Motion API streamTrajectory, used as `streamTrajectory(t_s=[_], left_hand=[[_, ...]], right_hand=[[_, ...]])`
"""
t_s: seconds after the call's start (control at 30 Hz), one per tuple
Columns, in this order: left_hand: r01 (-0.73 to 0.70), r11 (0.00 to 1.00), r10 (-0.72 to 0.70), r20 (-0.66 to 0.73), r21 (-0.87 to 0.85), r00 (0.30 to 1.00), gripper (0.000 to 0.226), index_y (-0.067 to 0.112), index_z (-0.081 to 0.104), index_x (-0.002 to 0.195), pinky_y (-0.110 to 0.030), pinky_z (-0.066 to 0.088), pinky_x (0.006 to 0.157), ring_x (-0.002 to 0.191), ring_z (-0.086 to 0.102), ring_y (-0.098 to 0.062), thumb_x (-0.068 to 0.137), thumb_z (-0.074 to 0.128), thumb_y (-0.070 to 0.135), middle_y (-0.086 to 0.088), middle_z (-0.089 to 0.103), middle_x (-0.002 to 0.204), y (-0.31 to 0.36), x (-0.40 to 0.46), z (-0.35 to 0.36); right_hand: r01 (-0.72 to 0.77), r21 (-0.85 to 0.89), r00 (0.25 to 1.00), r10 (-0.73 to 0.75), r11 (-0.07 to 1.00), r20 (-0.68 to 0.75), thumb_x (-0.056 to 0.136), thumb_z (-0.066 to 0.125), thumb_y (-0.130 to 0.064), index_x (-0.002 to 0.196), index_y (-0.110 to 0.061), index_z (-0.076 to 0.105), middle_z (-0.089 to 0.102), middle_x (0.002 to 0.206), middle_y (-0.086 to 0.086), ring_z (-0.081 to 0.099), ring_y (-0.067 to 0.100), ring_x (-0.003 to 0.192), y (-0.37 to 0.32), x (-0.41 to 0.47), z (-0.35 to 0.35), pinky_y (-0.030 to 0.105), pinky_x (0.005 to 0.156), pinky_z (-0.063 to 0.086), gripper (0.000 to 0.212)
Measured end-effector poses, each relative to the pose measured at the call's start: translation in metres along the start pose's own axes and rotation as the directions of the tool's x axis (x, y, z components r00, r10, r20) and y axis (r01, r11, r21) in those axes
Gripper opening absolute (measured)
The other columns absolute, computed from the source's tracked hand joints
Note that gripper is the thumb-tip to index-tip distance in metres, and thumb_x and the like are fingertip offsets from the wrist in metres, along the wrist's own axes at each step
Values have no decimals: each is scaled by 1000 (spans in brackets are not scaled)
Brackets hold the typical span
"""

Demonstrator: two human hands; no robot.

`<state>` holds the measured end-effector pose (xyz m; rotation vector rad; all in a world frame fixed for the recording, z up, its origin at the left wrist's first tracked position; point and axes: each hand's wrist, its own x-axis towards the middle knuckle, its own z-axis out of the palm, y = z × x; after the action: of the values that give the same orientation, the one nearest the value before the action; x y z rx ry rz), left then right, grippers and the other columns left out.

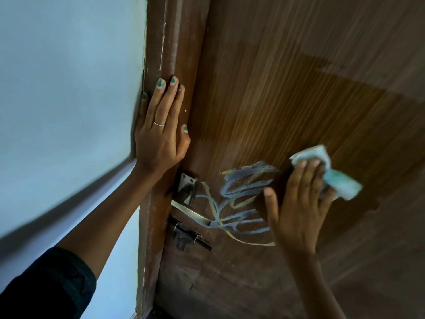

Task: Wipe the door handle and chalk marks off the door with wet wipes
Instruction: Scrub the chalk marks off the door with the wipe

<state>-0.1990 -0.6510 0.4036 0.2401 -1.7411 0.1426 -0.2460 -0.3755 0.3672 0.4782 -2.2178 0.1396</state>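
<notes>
A brown wooden door point(299, 77) fills the right of the head view. Blue and yellow chalk marks point(241, 196) are scribbled on it beside the metal lever handle point(190, 210). My right hand point(299, 203) presses a crumpled white and green wet wipe point(338, 178) against the door, just right of the chalk marks. A darker damp patch point(322, 116) spreads across the wood above the wipe. My left hand point(161, 127) lies flat on the door frame point(174, 42), fingers spread, above the handle.
A pale blue wall point(69, 88) stands left of the frame. A black sliding bolt point(186, 236) sits on the door just below the handle. My dark sleeve point(46, 288) shows at the bottom left.
</notes>
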Motion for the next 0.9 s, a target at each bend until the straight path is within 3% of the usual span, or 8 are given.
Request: streamTrajectory(t_s=[0.07,0.2,0.37,0.5,0.67,0.77,0.83,0.9], left_hand=[[-4,1000,4,-1,0,1000,56,5,39,141,-38,21,116,139,27,-26,87,44,21,-14,41,146,0,0,0],[-13,1000,13,-3,21,1000,56,4,41,140,-35,15,118,139,29,-27,88,43,21,-14,42,146,0,1,-1],[-3,1000,3,-4,0,1000,55,5,41,140,-41,25,115,138,30,-27,88,42,22,-14,43,145,1,1,1],[-4,1000,4,-6,-8,1000,55,4,40,141,-39,22,116,139,29,-26,88,42,21,-14,41,146,1,1,-1],[-9,1000,9,-3,-3,1000,57,3,40,140,-37,18,118,139,28,-26,86,46,19,-13,41,146,0,2,-3],[-9,1000,9,-3,-15,1000,57,3,41,140,-35,16,118,139,28,-26,86,47,19,-13,41,146,0,2,-1],[-7,1000,7,0,-17,1000,57,4,40,141,-35,15,119,139,28,-26,86,47,19,-13,40,146,1,2,-1],[-6,1000,6,0,-9,1000,56,4,39,141,-35,15,119,139,28,-26,87,45,20,-13,40,146,1,1,0]], right_hand=[[-21,-1,1000,21,1000,9,95,20,-57,149,-2,9,2,155,14,-3,23,146,-3,0,-1,44,116,-2,77],[43,34,991,-47,999,129,91,24,-62,147,-3,15,13,153,13,14,24,142,-17,-36,24,47,105,19,82],[126,64,983,-134,990,127,91,24,-65,148,-7,19,12,153,9,5,14,140,-56,-4,26,36,109,6,81],[197,61,967,-204,978,150,92,26,-65,148,-11,22,14,154,4,24,16,140,-69,4,27,38,109,22,78],[-87,13,996,87,996,36,95,17,-58,149,-4,11,9,154,14,16,30,142,-17,-27,20,51,106,19,76],[-175,51,984,173,983,37,95,15,-59,149,-2,3,8,155,21,5,34,144,-22,-29,23,52,111,10,79],[-59,67,994,53,996,96,93,16,-62,148,-2,13,11,154,17,6,28,144,-46,-19,28,49,111,6,81],[137,80,972,-149,987,181,92,21,-65,148,-8,19,13,153,10,19,23,142,-71,-16,37,42,109,15,80]])
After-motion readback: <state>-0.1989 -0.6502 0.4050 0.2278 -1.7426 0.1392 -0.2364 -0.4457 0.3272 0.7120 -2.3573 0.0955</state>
